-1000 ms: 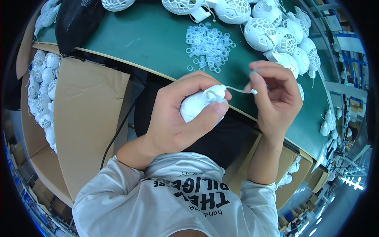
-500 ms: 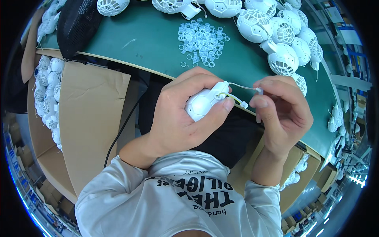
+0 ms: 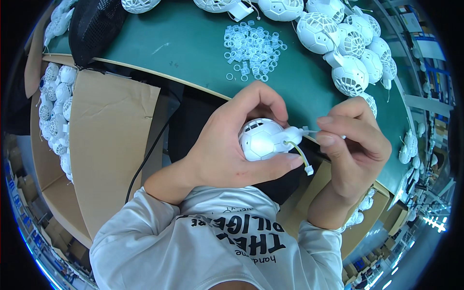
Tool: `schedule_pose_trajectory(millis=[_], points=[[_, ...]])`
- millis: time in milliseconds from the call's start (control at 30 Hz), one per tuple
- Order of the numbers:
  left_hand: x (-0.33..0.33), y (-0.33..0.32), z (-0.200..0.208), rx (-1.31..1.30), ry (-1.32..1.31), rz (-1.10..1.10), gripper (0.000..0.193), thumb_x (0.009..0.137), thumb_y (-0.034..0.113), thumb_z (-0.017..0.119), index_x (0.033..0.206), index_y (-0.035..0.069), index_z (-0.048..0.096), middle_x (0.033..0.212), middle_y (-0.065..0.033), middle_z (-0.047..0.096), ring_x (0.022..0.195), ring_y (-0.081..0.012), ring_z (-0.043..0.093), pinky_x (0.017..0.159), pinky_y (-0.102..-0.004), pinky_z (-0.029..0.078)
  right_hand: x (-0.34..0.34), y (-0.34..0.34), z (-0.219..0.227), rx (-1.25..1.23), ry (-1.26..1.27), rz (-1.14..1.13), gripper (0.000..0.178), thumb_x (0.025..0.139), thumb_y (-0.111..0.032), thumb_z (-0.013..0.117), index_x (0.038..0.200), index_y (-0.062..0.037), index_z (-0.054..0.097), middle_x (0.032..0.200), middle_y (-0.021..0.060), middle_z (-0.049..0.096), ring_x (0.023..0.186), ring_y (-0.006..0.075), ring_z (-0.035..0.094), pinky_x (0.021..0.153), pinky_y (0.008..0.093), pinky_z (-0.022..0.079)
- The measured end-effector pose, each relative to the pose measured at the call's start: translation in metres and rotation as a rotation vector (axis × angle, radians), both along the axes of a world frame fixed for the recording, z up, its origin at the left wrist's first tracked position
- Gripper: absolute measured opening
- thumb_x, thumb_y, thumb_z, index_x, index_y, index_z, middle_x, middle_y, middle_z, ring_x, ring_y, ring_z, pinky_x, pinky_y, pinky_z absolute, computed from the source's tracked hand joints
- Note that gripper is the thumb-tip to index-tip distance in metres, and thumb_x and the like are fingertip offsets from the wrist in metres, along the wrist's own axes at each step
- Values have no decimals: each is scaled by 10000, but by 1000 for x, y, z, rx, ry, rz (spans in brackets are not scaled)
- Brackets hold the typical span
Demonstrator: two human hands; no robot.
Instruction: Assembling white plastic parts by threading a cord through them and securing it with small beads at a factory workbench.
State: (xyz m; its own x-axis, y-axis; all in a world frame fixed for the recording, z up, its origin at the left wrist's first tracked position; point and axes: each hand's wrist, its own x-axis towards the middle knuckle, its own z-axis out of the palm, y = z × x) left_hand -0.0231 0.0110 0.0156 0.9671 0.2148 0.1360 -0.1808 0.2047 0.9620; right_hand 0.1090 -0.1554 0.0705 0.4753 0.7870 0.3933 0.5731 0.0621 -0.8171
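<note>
We hold a white ball-shaped housing (image 3: 263, 141) at the middle of our view, over our lap and just on our side of the surface's edge. Our left grip (image 3: 220, 145) is clenched around it, with the fingers curling over its twelve o'clock side and the thumb lying along its six o'clock side. Its narrow neck points toward three o'clock, and from there a yellow-and-white lead (image 3: 300, 152) droops toward four o'clock, ending in a small white connector (image 3: 309, 170).

At three o'clock from the housing, our right grip (image 3: 360, 150) pinches a thin pale cord (image 3: 313, 132) between thumb and fingertip; the cord stretches from the neck, and a white end shows past the pinch.

Up at twelve o'clock from the housing, we see a loose pile of clear rings (image 3: 251, 48) on the green surface (image 3: 169, 53). Between one and two o'clock, more white housings (image 3: 350, 75) cluster together. A black mesh bag (image 3: 96, 34) sits at ten o'clock, and at nine o'clock stands a cardboard box (image 3: 111, 130) holding further white pieces (image 3: 57, 111).
</note>
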Motion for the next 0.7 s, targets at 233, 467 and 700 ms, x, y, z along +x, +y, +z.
schedule_pose_trajectory(millis=[233, 467, 700], points=[[1, 2, -2, -357, 75, -153, 524, 803, 114, 802, 1242, -38, 561, 1178, -125, 598, 1044, -199, 620, 915, -309, 479, -7, 9, -4, 191, 273, 49, 268, 876, -157, 787, 1086, -5, 716, 860, 144, 600, 566, 103, 548, 424, 193, 388], [0, -12, -16, 55, -151, 68, 494, 806, 65, 776, 1225, -77, 556, 1265, -196, 597, 1058, -211, 612, 882, -303, 493, -13, 14, -4, 191, 277, 21, 288, 913, -218, 761, 1105, -12, 706, 871, 158, 591, 477, 95, 514, 344, 169, 332], [3, -10, -9, 272, -248, 157, 407, 809, 94, 771, 1137, -75, 598, 1071, -191, 665, 916, -233, 644, 762, -316, 521, -30, 14, 7, 194, 468, -162, 211, 718, 2, 846, 912, 32, 768, 860, 152, 655, 536, 139, 611, 480, 202, 450]])
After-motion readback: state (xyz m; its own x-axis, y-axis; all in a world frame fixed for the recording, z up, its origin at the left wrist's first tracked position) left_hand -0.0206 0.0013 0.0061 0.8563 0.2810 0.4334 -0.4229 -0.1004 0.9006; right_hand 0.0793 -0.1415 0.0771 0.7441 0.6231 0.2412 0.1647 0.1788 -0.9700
